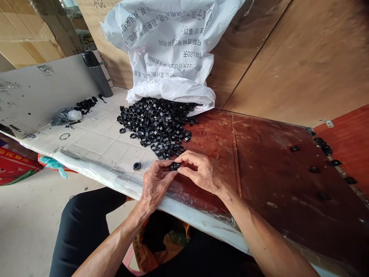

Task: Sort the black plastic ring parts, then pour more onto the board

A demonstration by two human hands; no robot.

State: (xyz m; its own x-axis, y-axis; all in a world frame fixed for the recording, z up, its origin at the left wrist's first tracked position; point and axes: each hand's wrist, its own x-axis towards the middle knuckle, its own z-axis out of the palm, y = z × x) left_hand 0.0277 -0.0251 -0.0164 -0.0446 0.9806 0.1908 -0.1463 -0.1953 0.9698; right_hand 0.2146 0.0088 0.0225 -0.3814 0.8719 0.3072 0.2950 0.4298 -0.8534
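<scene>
Above the table's front edge, my left hand [157, 181] and my right hand [198, 169] meet, both closed in a pinch on one small black threaded fitting [174, 166]. Fingers cover parts of its ends. Just beyond them spreads a heap of black plastic rings [157, 121], its nearest rings close to my fingertips. One separate black ring-shaped piece [137, 166] lies on the pale tiled surface left of my left hand. The rings spill from the mouth of a white woven sack [173, 57] with printed characters.
A dark cylindrical bottle [98, 75] stands at the back left, near small black parts [86, 104] and a plastic bag [66, 116]. Several black pieces [323, 146] lie along the reddish-brown board's right edge. Wooden panels [302, 65] wall the back. An open bag [161, 242] sits below the table edge.
</scene>
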